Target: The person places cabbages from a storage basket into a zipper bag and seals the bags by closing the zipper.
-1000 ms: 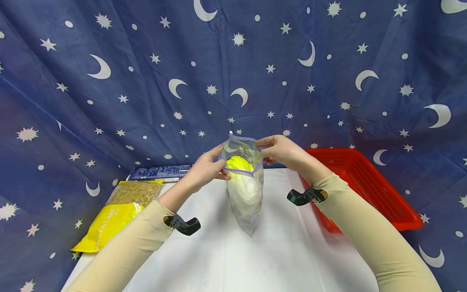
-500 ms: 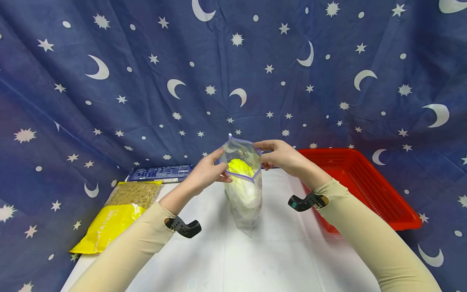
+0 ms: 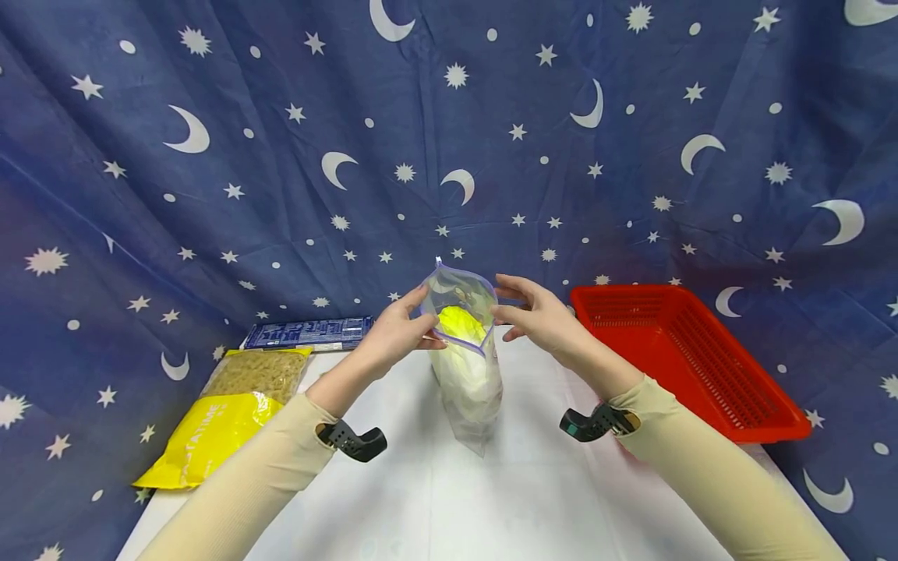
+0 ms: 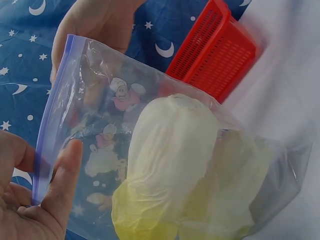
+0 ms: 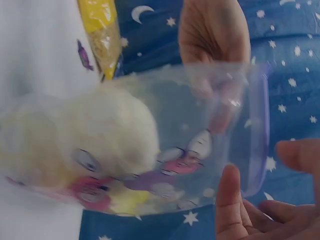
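A clear zip bag [image 3: 468,425] with a purple zip edge and cartoon prints stands upright, mouth spread. Inside it sits a napa cabbage [image 4: 172,145]; its yellow leaf end [image 3: 459,321] shows through the opening. My left hand [image 3: 398,331] pinches the left side of the bag's rim between thumb and fingers. At the opposite side, my right hand [image 3: 540,315] has its fingers spread beside the rim. In the right wrist view, the right thumb [image 5: 230,192] is at the bag's film, while a finger [image 5: 297,156] stands apart from the zip edge.
A red plastic basket [image 3: 761,366] stands at the right, partly behind the right forearm. To the left lies a yellow pasta bag [image 3: 217,432], with a flat blue package [image 3: 302,333] behind it. The white table [image 3: 421,514] meets a blue star-and-moon curtain [image 3: 393,93].
My right hand has loosened from the bag's rim and shifted slightly right, its fingers spreading. The left hand keeps its pinch. The bag's mouth has sunk a little.
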`<state>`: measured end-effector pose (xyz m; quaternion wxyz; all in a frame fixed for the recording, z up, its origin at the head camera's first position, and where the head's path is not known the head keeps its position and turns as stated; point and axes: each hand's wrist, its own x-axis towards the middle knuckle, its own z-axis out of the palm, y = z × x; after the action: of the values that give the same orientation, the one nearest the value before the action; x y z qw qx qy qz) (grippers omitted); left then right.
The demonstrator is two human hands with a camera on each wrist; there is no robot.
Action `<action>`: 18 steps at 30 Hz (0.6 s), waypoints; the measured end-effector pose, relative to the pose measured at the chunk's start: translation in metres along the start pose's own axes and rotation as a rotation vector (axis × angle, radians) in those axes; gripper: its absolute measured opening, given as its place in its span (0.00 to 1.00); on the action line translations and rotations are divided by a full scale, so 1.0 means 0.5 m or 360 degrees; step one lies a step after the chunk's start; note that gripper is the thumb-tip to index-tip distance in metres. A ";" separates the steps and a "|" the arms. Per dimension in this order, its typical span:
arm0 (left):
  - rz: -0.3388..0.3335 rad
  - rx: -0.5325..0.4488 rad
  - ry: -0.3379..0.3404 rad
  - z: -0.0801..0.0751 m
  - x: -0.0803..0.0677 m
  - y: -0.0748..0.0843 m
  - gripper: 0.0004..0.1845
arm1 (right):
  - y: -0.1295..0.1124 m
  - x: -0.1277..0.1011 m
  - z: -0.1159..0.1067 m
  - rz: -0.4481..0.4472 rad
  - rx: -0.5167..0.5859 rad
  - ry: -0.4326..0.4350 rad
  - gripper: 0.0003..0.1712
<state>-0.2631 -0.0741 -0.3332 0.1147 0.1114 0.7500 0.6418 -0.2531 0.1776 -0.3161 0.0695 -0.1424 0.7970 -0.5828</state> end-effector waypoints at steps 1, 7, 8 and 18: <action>0.0008 -0.0009 -0.0001 0.000 -0.001 -0.001 0.42 | 0.006 -0.008 0.004 -0.0020 -0.0005 -0.0004 0.42; 0.0040 -0.0067 -0.0059 0.001 -0.005 -0.010 0.42 | 0.041 -0.059 0.033 -0.0125 -0.0061 -0.0077 0.52; 0.0047 -0.0069 -0.0073 0.002 -0.005 -0.011 0.42 | 0.046 -0.067 0.039 -0.0131 -0.0073 -0.0087 0.55; 0.0094 -0.0148 -0.0092 0.008 -0.002 -0.026 0.41 | 0.090 -0.106 0.085 -0.0182 -0.0118 -0.0139 0.67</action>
<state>-0.2610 -0.0725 -0.3466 0.1224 0.1466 0.7120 0.6757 -0.1976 0.1681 -0.3750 0.0654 -0.2154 0.8049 -0.5490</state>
